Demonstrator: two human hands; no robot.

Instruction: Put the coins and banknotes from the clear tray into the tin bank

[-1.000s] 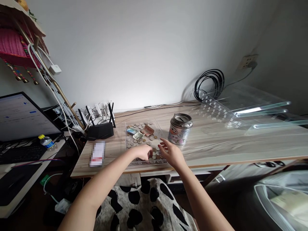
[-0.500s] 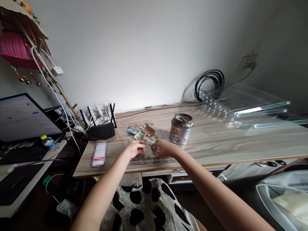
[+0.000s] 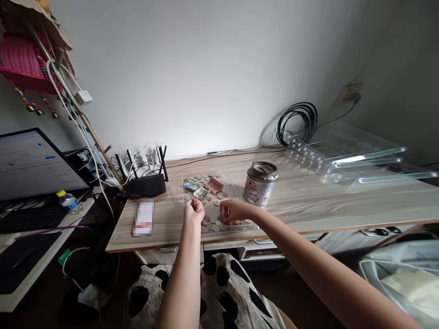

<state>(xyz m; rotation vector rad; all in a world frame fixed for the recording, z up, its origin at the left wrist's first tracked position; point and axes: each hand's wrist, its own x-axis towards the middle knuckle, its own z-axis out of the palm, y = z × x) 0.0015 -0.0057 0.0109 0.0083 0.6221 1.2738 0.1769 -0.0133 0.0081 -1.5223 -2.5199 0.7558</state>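
Observation:
A clear tray [image 3: 236, 183] on the desk holds many loose coins [image 3: 213, 222] and a few folded banknotes, one green-grey note [image 3: 201, 192] and one reddish note [image 3: 214, 185] among them. My left hand [image 3: 194, 210] is curled closed over the tray's left side, just below the notes; what lies inside its fingers is hidden. On the right side of the tray, my right hand [image 3: 236, 210] points its bent fingers down among the coins, the fingertips partly hidden. Beside it stands a round, patterned tin money box [image 3: 260, 186] with a slot in its lid.
A phone [image 3: 143, 218] lies left of the tray, with a black router [image 3: 147, 185] behind it. Coiled black cable [image 3: 297, 122] leans on the wall near clear acrylic panels [image 3: 366, 160]. A laptop [image 3: 30, 164] and small bottle [image 3: 69, 202] occupy the left table.
My left hand has turned and curled its fingers closed, with the forearm swinging inward. My right hand stays over the coins at the tray's right side, fingers bent. The view has shifted slightly.

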